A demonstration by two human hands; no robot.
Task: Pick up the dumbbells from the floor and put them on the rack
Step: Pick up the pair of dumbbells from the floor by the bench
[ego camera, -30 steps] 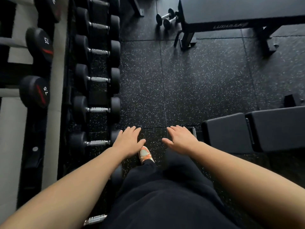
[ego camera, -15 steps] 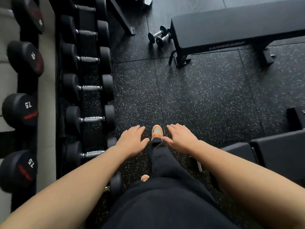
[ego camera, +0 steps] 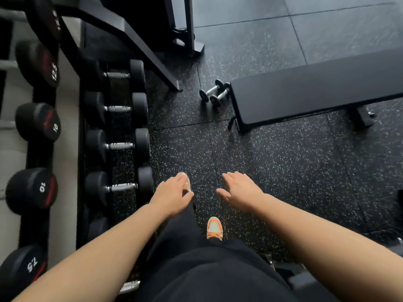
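Two small black dumbbells (ego camera: 214, 93) with silver handles lie side by side on the speckled rubber floor, right against the left end of a flat bench. The dumbbell rack (ego camera: 78, 136) runs along the left, its lower tier holding several black dumbbells (ego camera: 118, 146). My left hand (ego camera: 172, 196) and my right hand (ego camera: 239, 191) hang out in front of me, palms down, fingers apart, holding nothing. Both hands are well short of the floor dumbbells, which lie farther ahead.
A black flat bench (ego camera: 316, 90) crosses the right side ahead. A slanted black frame leg (ego camera: 139, 49) and a machine base (ego camera: 192, 42) stand at the top. Larger numbered dumbbells (ego camera: 38, 122) sit on the rack's upper tier. My orange shoes (ego camera: 214, 228) step on the floor.
I have walked forward along the rack: the bench and the floor dumbbells have come closer and lower in view. My feet have swapped lead. Both hands stay empty.
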